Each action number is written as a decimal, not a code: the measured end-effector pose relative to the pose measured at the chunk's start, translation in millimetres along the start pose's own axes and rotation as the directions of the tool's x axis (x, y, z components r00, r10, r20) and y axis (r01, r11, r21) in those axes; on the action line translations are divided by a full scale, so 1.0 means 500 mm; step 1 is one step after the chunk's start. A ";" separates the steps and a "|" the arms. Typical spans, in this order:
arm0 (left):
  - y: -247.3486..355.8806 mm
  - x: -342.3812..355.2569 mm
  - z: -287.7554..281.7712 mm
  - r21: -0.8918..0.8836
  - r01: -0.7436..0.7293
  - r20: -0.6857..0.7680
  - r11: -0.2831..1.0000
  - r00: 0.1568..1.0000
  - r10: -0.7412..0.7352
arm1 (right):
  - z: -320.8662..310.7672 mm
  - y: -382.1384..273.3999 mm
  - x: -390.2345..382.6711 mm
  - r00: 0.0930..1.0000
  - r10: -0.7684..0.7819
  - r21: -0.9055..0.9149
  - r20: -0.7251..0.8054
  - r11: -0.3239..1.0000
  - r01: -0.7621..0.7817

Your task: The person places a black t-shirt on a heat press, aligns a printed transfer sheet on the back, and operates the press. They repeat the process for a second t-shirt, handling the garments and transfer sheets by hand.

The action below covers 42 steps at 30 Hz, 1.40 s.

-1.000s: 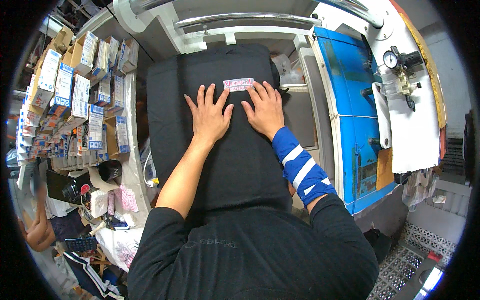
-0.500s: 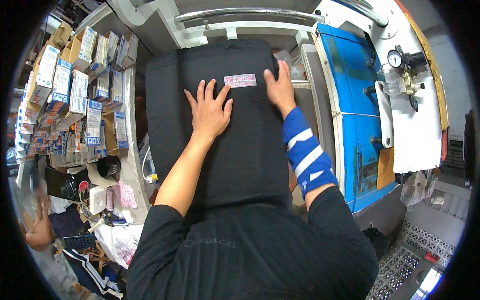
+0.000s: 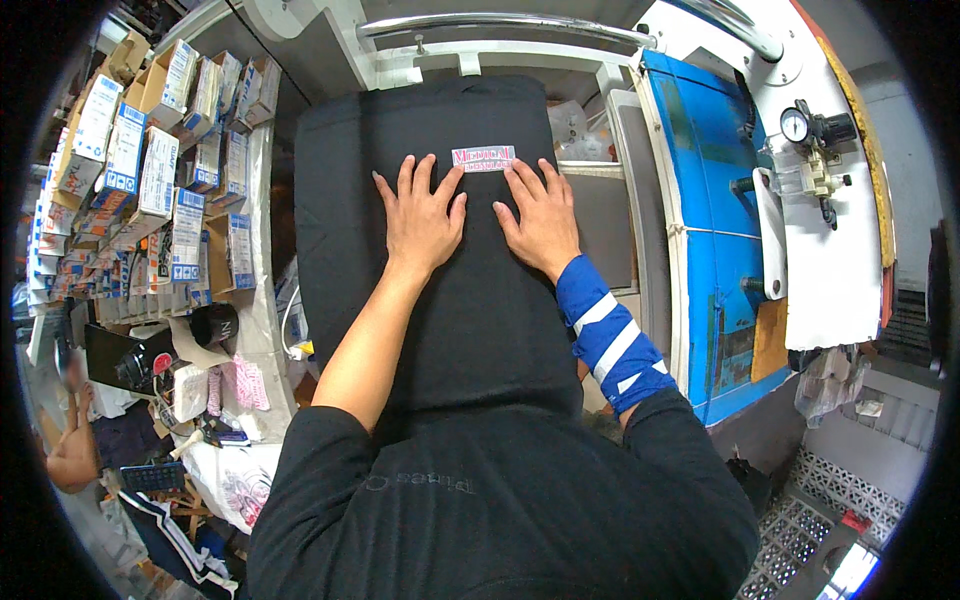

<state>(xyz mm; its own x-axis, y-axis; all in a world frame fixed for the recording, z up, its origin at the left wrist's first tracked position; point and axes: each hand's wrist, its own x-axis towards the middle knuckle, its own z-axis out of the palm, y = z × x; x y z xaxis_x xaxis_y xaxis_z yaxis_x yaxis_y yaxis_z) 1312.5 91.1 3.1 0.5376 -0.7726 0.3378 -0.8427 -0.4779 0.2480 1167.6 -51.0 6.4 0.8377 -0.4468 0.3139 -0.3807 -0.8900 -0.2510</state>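
Black fabric (image 3: 480,330) is spread over a flat platform in front of me. On its far part lies a small rectangular label (image 3: 484,157), white-grey with pink-red lettering. My left hand (image 3: 424,222) rests flat on the cloth with fingers spread, its index fingertip at the label's left lower corner. Opposite it, my right hand (image 3: 541,222) lies on the cloth, fingers stretched out, the fingertips at the label's right lower corner. Neither hand grips anything. A blue band with white stripes (image 3: 612,335) wraps my right forearm.
At the left, several open cardboard boxes (image 3: 150,180) crowd a shelf above a cluttered table. A metal bar (image 3: 505,25) crosses beyond the platform. To the right stand a blue panel (image 3: 705,200) and a pressure gauge (image 3: 794,125) on white machinery. Another person's arm (image 3: 75,445) shows at lower left.
My right hand has come from the cloth's right edge leftward and nearer to me, down onto the cloth beside the label. The left hand has stayed in place.
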 end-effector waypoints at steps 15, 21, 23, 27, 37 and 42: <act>-0.002 -0.003 -0.001 -0.023 0.009 0.000 1.000 1.000 -0.009 | 0.000 0.001 0.005 1.000 -0.002 -0.016 0.027 1.000 0.003; -0.003 -0.002 -0.001 -0.022 0.011 0.001 1.000 1.000 -0.011 | 0.001 0.000 0.003 1.000 0.002 -0.022 0.024 1.000 -0.001; -0.003 -0.003 0.000 -0.030 0.013 -0.001 0.999 1.000 -0.013 | 0.000 -0.001 0.003 1.000 0.005 -0.019 0.029 1.000 -0.005; -0.003 -0.003 0.001 -0.041 0.021 -0.005 0.999 1.000 -0.022 | -0.003 -0.002 0.004 1.000 -0.008 -0.033 0.023 0.999 0.009; -0.002 -0.002 -0.001 -0.032 0.016 -0.004 0.999 1.000 -0.016 | -0.002 -0.001 0.003 1.000 -0.003 -0.011 0.020 1.000 0.004; -0.003 -0.002 0.002 -0.019 0.016 -0.002 1.000 1.000 -0.016 | -0.002 -0.001 0.003 1.000 0.004 0.004 0.024 1.000 -0.004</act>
<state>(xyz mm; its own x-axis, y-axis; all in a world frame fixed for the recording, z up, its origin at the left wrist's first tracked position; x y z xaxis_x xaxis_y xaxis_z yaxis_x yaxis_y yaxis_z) 1313.1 92.3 1.7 0.5508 -0.7641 0.3358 -0.8334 -0.4819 0.2706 1168.9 -51.4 7.8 0.8456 -0.4478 0.2907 -0.3823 -0.8879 -0.2558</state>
